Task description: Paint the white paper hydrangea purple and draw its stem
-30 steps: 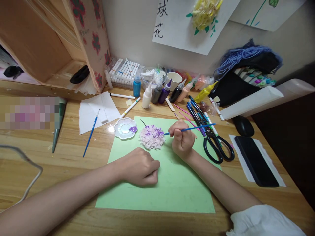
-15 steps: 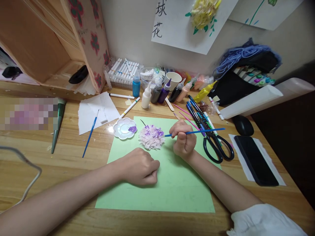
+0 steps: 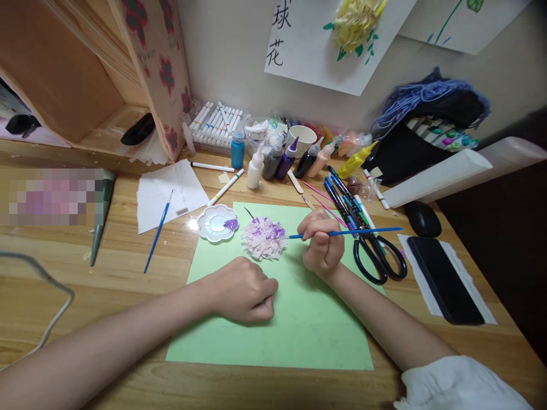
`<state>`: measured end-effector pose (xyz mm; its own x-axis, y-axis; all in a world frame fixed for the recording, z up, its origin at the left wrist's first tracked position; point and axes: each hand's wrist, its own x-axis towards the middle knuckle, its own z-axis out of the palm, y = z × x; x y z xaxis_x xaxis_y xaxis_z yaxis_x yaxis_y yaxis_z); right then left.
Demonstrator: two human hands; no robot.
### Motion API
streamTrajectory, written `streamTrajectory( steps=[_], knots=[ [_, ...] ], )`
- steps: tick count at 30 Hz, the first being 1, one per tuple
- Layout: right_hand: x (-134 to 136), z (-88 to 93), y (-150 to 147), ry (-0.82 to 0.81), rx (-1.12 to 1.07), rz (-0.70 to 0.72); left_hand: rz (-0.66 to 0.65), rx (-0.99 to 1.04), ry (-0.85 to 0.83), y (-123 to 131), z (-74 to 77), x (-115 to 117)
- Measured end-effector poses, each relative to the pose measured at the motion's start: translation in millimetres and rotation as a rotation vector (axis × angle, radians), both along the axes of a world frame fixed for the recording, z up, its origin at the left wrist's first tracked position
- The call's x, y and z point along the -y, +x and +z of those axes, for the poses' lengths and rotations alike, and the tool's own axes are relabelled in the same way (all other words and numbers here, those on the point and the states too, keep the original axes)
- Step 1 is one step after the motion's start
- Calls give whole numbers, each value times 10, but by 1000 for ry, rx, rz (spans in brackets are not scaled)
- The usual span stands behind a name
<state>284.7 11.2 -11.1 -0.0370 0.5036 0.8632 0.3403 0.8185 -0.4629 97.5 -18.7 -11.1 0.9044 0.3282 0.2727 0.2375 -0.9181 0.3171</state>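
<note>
On a sheet of green paper (image 3: 273, 341) lies a ruffled pale-pink paper flower (image 3: 260, 245) with purple paint on its upper part. My right hand (image 3: 322, 242) pinches a blue paintbrush (image 3: 371, 231), its tip at the flower's right edge. My left hand (image 3: 245, 290) rests on the sheet as a closed fist, just below the flower, with nothing showing in it. Beside the flower, a white scalloped palette (image 3: 209, 225) carries a dab of purple paint (image 3: 231, 225) and overlaps the sheet's upper left edge.
Paint bottles (image 3: 286, 160) line the back, near a box of markers (image 3: 216, 124) and a paper cup (image 3: 302, 135). Black-handled scissors (image 3: 371, 262), pens (image 3: 339, 199) and a phone (image 3: 444, 279) lie right. A second brush (image 3: 158, 233) and torn white paper (image 3: 162, 191) lie left.
My right hand has shifted slightly right and down with the paintbrush, whose handle now lies flatter. My left fist stays in place.
</note>
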Motion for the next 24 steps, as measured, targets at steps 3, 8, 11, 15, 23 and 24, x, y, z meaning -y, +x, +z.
streamTrajectory(
  steps=[3,8,11,15,23,24],
  knots=[
    [-5,-2,5,-5,35,1,0,6,-1,0,1,-3],
    [-12,17,0,-12,132,6,0,-1,-5,-1,11,-7],
    [-14,21,-7,-7,145,2,-1,-4,-10,-2,15,-6],
    [-13,6,-7,-8,101,-10,-1,-4,-16,-3,10,-5],
    [-3,13,-7,-10,91,1,3,5,-10,-4,1,-8],
    [-4,17,-10,-16,109,7,3,7,-7,-3,2,-8]
  ],
)
